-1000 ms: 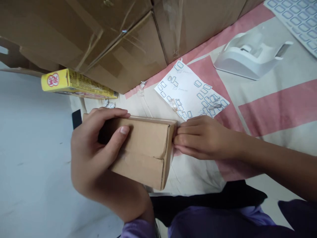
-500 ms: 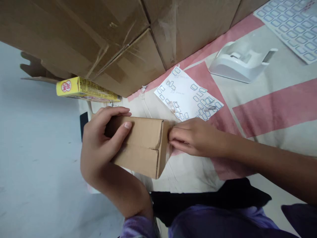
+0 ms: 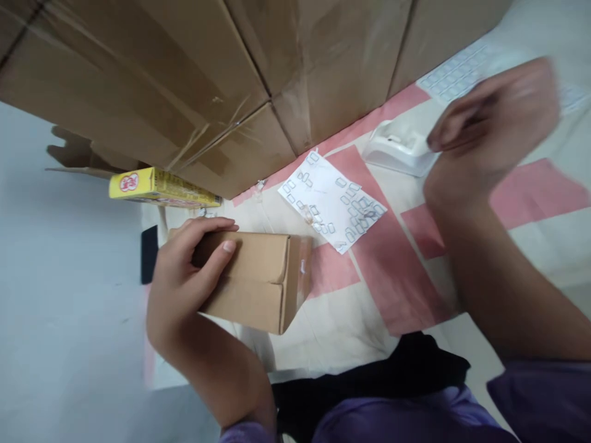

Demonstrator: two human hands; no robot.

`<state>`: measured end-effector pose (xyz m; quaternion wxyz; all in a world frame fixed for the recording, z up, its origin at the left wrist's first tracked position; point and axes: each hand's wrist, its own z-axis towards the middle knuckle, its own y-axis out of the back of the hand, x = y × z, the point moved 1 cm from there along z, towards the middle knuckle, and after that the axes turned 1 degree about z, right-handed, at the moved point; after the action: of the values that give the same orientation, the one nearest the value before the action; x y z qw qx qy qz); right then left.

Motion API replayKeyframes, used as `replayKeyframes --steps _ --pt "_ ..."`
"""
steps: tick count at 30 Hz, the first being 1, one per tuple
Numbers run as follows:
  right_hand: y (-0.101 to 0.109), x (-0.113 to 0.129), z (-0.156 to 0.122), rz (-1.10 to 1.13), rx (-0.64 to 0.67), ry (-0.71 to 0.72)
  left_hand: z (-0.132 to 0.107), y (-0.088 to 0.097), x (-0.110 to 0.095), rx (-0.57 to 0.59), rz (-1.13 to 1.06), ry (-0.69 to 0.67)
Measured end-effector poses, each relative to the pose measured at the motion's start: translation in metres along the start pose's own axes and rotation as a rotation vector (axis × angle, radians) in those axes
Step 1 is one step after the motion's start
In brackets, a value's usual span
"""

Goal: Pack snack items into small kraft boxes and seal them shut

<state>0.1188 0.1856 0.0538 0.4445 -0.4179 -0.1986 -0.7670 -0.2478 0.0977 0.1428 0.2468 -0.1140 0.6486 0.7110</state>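
My left hand point(image 3: 180, 283) is wrapped over the left end of a small brown cardboard box point(image 3: 252, 295), thumb on its top and fingers along the far side. A flap seam runs along the top. On the box's right end lies a shiny strip of clear tape point(image 3: 303, 266) with a small white mark. My right hand point(image 3: 494, 132) is raised at the right, smeared by motion, its fingers curled beside a white tape dispenser point(image 3: 399, 147). Whether it touches the dispenser or holds anything does not show.
Large taped cartons point(image 3: 332, 61) line the far side. A yellow box point(image 3: 161, 187) lies against them at the left. A white label sheet point(image 3: 327, 200) rests on the pink-and-cream cloth point(image 3: 388, 277); another label sheet point(image 3: 455, 74) is partly behind my right hand. A dark flat object point(image 3: 149, 254) sits at the left edge.
My right hand has left the box's right end and moved up and right to the dispenser, uncovering the tape there. My left hand keeps its hold. The view has shifted slightly.
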Motion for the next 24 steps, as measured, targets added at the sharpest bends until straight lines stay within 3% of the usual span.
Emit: replayKeyframes --steps 2,4,8,12,18,24 --pt "-0.006 -0.009 0.002 -0.063 -0.068 0.106 -0.001 0.001 0.002 0.004 0.017 0.005" --pt "-0.001 -0.022 0.013 -0.207 -0.071 0.075 -0.002 0.002 0.005 0.005 0.029 -0.005" --pt "0.033 -0.055 0.041 -0.633 -0.027 -0.249 0.000 0.001 0.013 0.021 0.032 -0.064" --pt "0.052 -0.083 0.046 -0.983 0.090 -0.484 0.002 0.000 0.016 0.035 0.048 -0.075" --pt "0.048 -0.090 0.039 -1.071 0.210 -0.494 0.004 -0.003 0.017 0.028 0.055 -0.051" --pt "0.045 -0.093 0.041 -1.030 0.135 -0.481 0.009 -0.005 0.017 0.059 0.009 -0.007"
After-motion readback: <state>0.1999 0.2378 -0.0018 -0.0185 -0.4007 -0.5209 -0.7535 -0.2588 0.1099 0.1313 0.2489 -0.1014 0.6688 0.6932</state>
